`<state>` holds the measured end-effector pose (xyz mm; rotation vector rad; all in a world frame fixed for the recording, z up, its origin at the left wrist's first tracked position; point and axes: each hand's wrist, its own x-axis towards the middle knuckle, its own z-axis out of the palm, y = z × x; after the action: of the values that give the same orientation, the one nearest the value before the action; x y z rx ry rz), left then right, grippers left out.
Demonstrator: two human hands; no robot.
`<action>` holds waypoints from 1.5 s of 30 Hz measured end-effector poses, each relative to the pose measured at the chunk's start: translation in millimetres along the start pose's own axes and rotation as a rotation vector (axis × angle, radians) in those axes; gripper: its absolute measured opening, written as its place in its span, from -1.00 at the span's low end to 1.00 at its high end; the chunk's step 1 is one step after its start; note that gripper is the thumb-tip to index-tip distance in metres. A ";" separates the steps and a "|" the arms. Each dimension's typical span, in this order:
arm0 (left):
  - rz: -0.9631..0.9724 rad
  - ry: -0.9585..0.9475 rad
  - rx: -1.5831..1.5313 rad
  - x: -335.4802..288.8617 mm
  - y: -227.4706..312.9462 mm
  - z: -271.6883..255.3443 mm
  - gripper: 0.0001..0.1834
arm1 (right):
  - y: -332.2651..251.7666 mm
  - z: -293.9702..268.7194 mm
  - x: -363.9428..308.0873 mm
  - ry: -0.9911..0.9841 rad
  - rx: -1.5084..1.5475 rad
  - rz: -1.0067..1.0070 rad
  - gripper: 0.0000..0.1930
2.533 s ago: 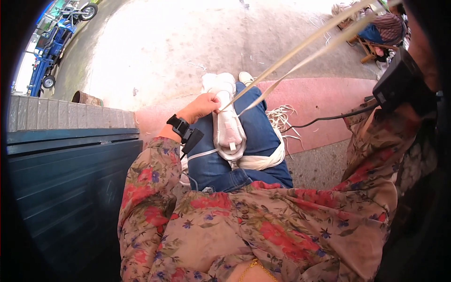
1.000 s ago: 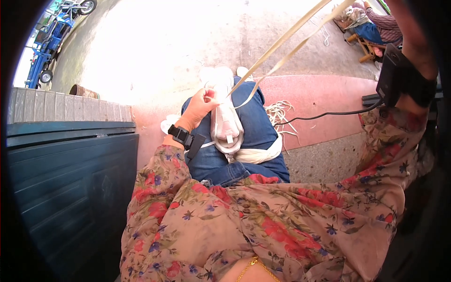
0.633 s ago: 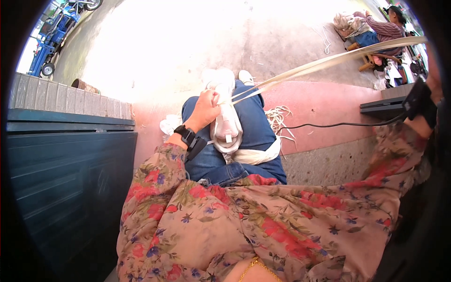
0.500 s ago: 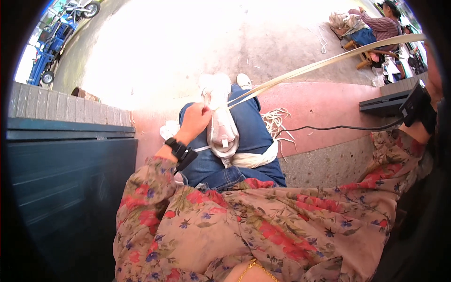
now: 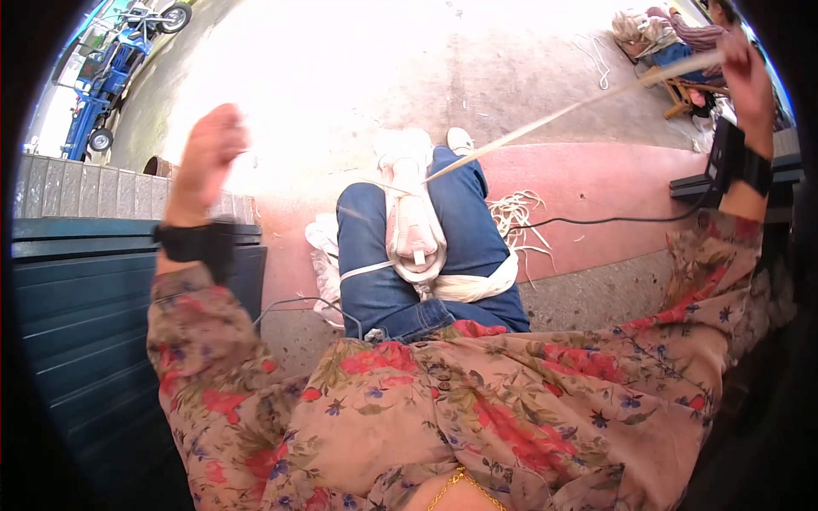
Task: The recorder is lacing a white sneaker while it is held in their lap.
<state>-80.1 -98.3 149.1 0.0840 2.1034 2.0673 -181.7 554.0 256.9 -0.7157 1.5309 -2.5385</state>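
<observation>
A white and pink shoe (image 5: 415, 230) lies between my thighs, its heel toward me. From its lacing area a pale flat lace (image 5: 562, 111) runs taut up to the right. My right hand (image 5: 745, 77) is closed on the far end of that lace, high at the right. My left hand (image 5: 213, 153) is raised at the left, apart from the shoe, with curled fingers smeared by motion. What it holds, if anything, cannot be made out. Around my right thigh lies a bundle of white laces (image 5: 477, 288), and a thin white strap (image 5: 366, 269) crosses my left thigh.
Loose laces (image 5: 515, 217) lie right of my legs, and a white plastic bag (image 5: 324, 264) lies left. A black cable (image 5: 613, 220) runs to the right. Dark blue panels (image 5: 128, 315) stand at left. A seated person (image 5: 694, 43) and a blue three-wheeled vehicle (image 5: 106, 77) are farther off.
My left hand has moved from the shoe up and out to the left. My right hand has shifted slightly left, still holding the lace, which now looks narrower and tauter.
</observation>
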 end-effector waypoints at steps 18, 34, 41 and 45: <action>-0.429 0.147 0.010 -31.1 -150.6 59.9 -0.67 | 385.9 193.8 -137.6 -0.327 -1.216 0.216 -0.88; -0.370 0.044 0.483 -52.4 -172.5 126.2 -0.81 | 403.1 211.6 -121.2 -0.439 -1.563 -0.006 -0.93; -0.092 0.198 0.793 -22.3 -207.0 133.2 -0.81 | 406.5 217.6 -115.5 -0.584 -1.648 -0.200 -0.94; 0.006 0.419 0.989 -1.8 -204.0 122.4 -0.81 | 408.2 216.4 -127.4 -0.426 -1.612 0.020 -0.98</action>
<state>-37.9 16.7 -54.9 -0.2249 3.1600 0.8944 -39.3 216.8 -52.4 -1.1028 2.9738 -0.4980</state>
